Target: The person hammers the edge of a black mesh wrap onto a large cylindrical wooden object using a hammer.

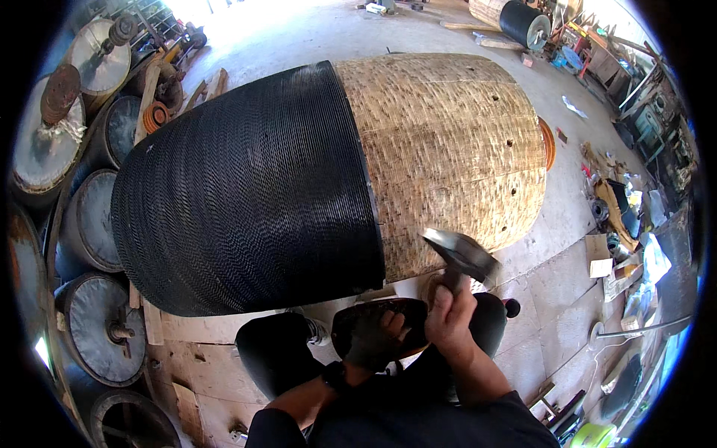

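Observation:
A large drum lies on its side in front of me, its left half wrapped in black woven wire (246, 187) and its right half a bare, pale wooden shell (448, 142) with small holes. My right hand (450, 317) is shut on the handle of a hammer (461, 255), whose metal head hangs just below the drum's wooden part. My left hand (376, 342), in a dark glove, rests on a dark rounded piece (358, 321) that lies across my lap, touching it from above. My knees in dark trousers show below the drum.
Several round metal drums and discs (93, 224) stack along the left. A smaller black-wrapped spool (523, 22) stands at the far back right. Tools, scraps and clutter (620, 216) line the right side of the concrete floor. Wooden boards (179, 343) lie under the big drum.

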`<state>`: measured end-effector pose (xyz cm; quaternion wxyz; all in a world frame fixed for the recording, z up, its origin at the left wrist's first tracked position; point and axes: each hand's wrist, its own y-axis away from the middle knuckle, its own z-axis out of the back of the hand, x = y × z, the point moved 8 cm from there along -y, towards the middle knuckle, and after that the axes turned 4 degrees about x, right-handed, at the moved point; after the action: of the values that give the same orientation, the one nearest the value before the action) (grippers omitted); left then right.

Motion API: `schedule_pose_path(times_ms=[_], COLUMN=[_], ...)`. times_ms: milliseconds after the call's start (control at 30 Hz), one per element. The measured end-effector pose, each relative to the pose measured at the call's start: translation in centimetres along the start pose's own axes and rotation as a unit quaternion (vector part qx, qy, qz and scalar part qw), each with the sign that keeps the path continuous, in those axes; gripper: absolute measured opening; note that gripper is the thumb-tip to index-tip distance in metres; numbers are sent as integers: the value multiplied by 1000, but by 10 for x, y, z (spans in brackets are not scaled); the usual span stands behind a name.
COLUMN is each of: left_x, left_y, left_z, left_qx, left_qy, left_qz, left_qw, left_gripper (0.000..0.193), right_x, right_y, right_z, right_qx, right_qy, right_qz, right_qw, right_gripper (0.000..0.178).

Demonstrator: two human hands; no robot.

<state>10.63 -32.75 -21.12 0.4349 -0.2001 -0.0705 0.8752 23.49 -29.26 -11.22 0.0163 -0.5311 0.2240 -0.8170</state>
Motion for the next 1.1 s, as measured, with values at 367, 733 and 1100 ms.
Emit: schedule_pose_path(times_ms=[367, 733, 1100], left_x=[2, 2, 36], left_y=[-8, -9, -25], left_z=[-8, 8, 78], left_qx=[87, 63, -181], left_qy=[47, 55, 97], left_qz=[50, 52, 41], left_qw=[994, 995, 978], left_gripper=[17, 29, 30], right_x=[-3, -3, 9], right_y=[2, 4, 9], right_z=[-5, -6, 8], right_qx=[6, -7, -136], right_qy=[69, -1, -110], right_qz=[65, 47, 135], right_qw=[996, 999, 975], right_gripper=[26, 29, 34])
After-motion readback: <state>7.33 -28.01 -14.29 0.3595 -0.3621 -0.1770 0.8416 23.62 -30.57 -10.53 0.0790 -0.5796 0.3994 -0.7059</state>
